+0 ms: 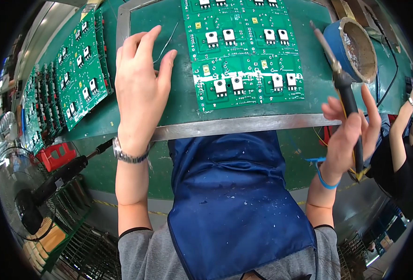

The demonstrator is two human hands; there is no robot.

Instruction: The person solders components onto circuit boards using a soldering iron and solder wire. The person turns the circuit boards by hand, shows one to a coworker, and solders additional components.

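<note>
Head view. Saw the right hand (349, 137) raised near the front edge of the bench (171, 109), somewhat blurred, fingers closed loosely about a soldering iron (344, 86). Found the iron's dark handle running through the grip, with the metal shaft slanting up and leftward, well past the fingers. Placed its tip (312, 24) just right of the green circuit panel (243, 55) as seen, apart from it.

Noted the left hand (143, 77) over the bench on the panel's other side, thumb and index finger well parted, other fingers bent. Spotted a thin, curved wire (171, 39) showing in and beyond that gap; could not tell whether touched or pinched by hidden fingers.

Located the circuit panel between both hands, lying flat behind the bench's metal edging (243, 125), nearer the left hand than the right hand, touched by neither. Counted two pale-topped, three-legged parts (220, 87) on each section in full sight.

Logged a blue tape roll (351, 50) behind the iron's shaft, just right of the tip. Recorded a row of upright, populated boards (82, 70) left of the left hand, and another person's arm (402, 123) at far right.
</note>
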